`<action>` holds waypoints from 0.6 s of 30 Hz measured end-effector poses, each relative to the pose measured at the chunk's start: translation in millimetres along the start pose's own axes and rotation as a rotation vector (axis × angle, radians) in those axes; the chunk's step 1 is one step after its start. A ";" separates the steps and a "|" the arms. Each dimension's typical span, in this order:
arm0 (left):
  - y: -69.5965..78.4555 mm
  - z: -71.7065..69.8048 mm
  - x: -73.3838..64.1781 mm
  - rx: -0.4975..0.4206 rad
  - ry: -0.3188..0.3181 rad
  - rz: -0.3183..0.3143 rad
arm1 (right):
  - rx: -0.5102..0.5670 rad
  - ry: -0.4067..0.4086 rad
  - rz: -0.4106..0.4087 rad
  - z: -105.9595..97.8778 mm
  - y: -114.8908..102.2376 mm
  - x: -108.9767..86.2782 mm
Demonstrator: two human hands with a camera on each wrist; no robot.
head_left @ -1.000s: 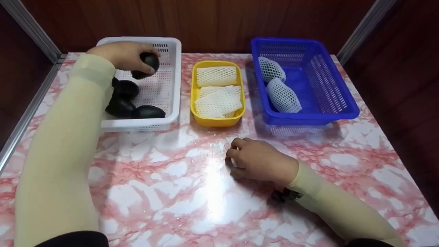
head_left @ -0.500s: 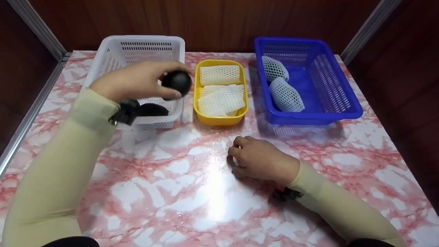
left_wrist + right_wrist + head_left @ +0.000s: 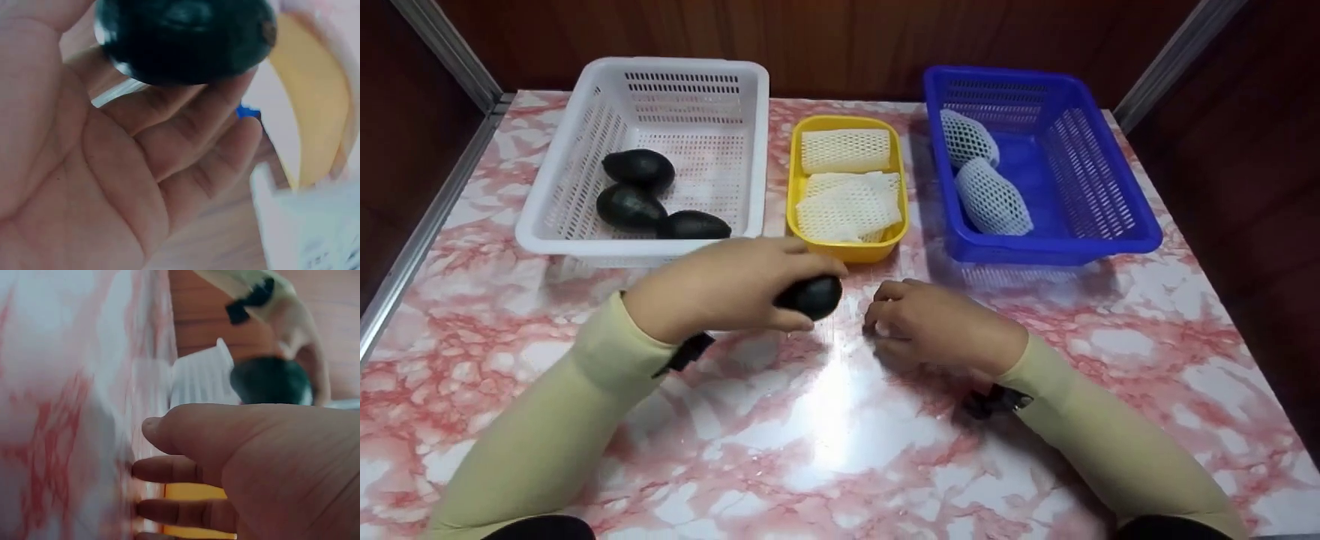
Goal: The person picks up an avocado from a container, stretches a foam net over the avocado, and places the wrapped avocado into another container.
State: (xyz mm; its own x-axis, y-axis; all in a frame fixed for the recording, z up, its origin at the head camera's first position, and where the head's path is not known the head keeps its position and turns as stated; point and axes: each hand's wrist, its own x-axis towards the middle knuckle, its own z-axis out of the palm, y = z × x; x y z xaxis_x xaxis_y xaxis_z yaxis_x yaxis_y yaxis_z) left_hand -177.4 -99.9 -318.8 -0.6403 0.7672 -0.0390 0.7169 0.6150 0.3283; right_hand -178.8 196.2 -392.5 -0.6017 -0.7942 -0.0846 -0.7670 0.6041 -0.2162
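Observation:
My left hand holds a dark green avocado between thumb and fingers, just in front of the yellow container. In the left wrist view the same avocado spans from thumb side to fingers, above the palm. To its right, my right hand rests on the marbled table with fingers loosely bent and nothing in them; the right wrist view shows its fingertips at the tabletop. Three more avocados lie in the white basket at the left.
White foam net sleeves lie in the yellow container at the middle back. The blue basket at the right has two net-wrapped fruits along its left side. A dark wooden panel closes off the back.
My left hand has lifted the avocado out of the white basket and carried it right and toward me, close to the right hand. The right hand has stayed put.

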 end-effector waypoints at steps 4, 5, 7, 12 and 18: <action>3.3 19.8 6.2 0.006 -0.047 0.000 | 0.049 -0.023 0.013 -1.7 7.8 2.5; 3.1 22.4 8.2 0.002 -0.063 -0.001 | 0.054 -0.021 0.014 -2.3 9.0 2.8; 2.5 25.9 11.2 -0.002 -0.090 -0.004 | 0.057 -0.012 0.008 -3.5 10.1 3.1; 0.2 34.3 14.3 0.031 -0.117 -0.014 | 0.048 -0.001 0.011 -3.9 9.4 4.1; -3.1 46.6 20.2 0.062 -0.160 -0.002 | 0.042 0.009 0.008 1.5 7.6 4.0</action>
State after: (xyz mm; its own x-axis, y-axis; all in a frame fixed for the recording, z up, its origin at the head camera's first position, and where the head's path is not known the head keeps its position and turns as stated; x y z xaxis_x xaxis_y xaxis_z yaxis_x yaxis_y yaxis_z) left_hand -179.7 -77.7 -364.6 -0.5930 0.7823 -0.1906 0.7348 0.6226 0.2691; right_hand -186.7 197.5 -395.9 -0.6099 -0.7887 -0.0778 -0.7522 0.6069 -0.2567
